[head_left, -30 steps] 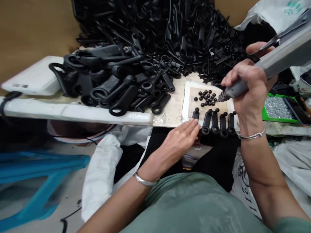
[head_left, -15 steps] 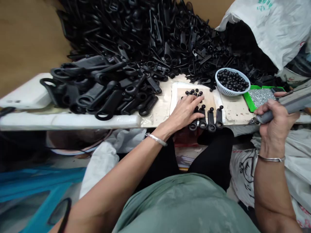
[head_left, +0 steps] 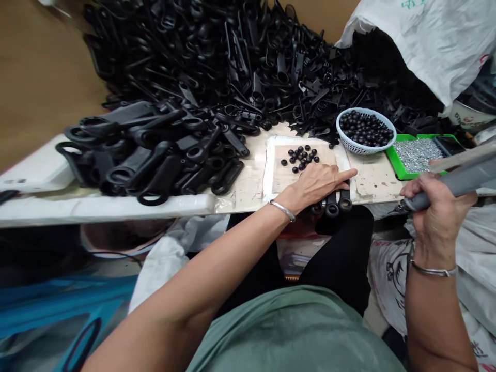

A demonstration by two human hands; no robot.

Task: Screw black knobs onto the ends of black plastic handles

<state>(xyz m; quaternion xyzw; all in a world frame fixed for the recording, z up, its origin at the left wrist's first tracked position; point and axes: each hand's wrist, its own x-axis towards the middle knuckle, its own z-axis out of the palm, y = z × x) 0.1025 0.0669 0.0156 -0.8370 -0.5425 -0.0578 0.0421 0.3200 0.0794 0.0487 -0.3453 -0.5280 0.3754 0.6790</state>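
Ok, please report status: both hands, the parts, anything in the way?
Left hand over the handles, hiding their far ends. Right hand gripping the tool. Balls loose just beyond left hand.

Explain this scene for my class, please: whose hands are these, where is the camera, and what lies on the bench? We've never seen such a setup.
There is no robot: a person works bare-handed, seen from a camera worn on the head, looking forward and down. The right hand grips a grey handheld tool. The left hand reaches over a row of black parts at the front edge of the bench; whether its fingers grasp one is unclear. Beyond it, small black balls lie on a white-edged board. A pale-blue basket holds more balls, a green tray silvery pieces. More black parts lie heaped behind.
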